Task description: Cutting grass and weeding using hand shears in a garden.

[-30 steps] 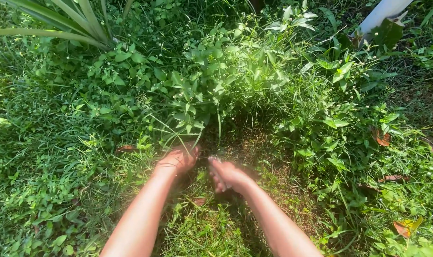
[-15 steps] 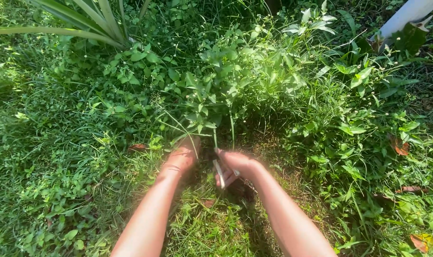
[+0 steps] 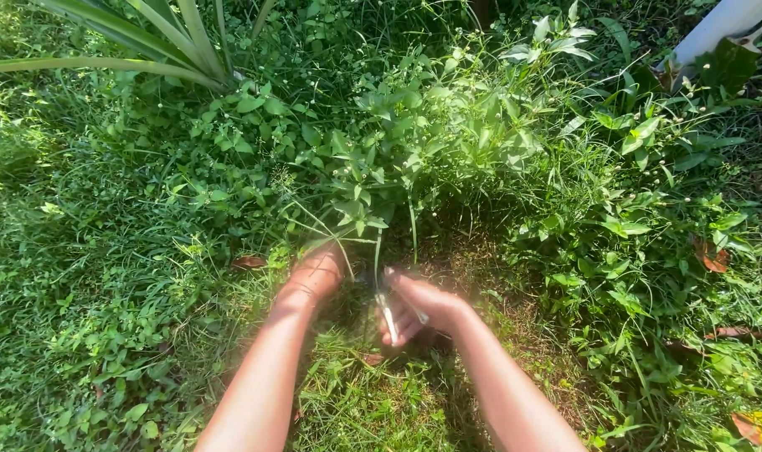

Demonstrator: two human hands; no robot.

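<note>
My left hand [image 3: 315, 274] reaches into the base of a leafy green weed clump [image 3: 389, 159], its fingers closed around the lower stems. Just to its right, my right hand [image 3: 419, 306] grips a small tool with a pale handle [image 3: 388, 315], pointed toward the stems at ground level. Whether the tool has a blade is hidden by my fingers and the grass. Both forearms come in from the bottom edge. A patch of bare brown soil [image 3: 456, 259] lies right behind my hands.
Low grass [image 3: 79, 276] covers the left side. Long strap-like leaves [image 3: 146, 42] fan out at top left. A white pipe [image 3: 720, 25] slants at top right. Dense leafy weeds [image 3: 649, 218] and a few dry brown leaves [image 3: 714, 261] fill the right.
The view has shifted slightly. My right hand has slid a little down and toward me with the tool; my left hand stays at the stems.
</note>
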